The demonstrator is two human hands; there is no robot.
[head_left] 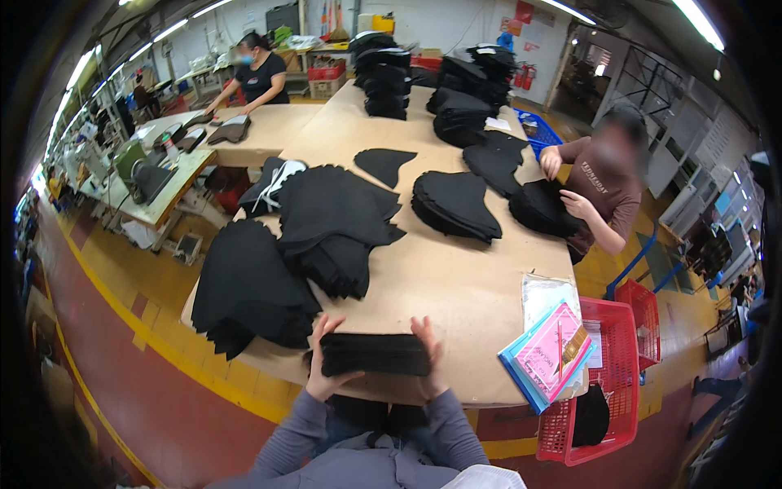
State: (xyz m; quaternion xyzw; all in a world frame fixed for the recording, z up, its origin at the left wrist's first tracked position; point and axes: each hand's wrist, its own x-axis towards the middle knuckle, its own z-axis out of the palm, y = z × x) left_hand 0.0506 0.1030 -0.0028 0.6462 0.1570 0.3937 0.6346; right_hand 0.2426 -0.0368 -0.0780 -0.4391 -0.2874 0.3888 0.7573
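Tan-covered worktable (456,297): near edge runs at a block-like stack of black fabric pieces (375,355), gripped at opposite ends by left hand (317,368) and right hand (437,360). Tan surface spans rightward to a pink-and-blue booklet (547,352); a broad black fabric pile (254,281) restricts the left.

The stack (375,355) lies between the left hand (316,372) and the right hand (437,371) at the near edge of the table (440,297); a pile (254,285) lies to its left, notebooks (554,350) to its right, a basket (626,383) beside them, a co-worker (604,183) farther along the right side
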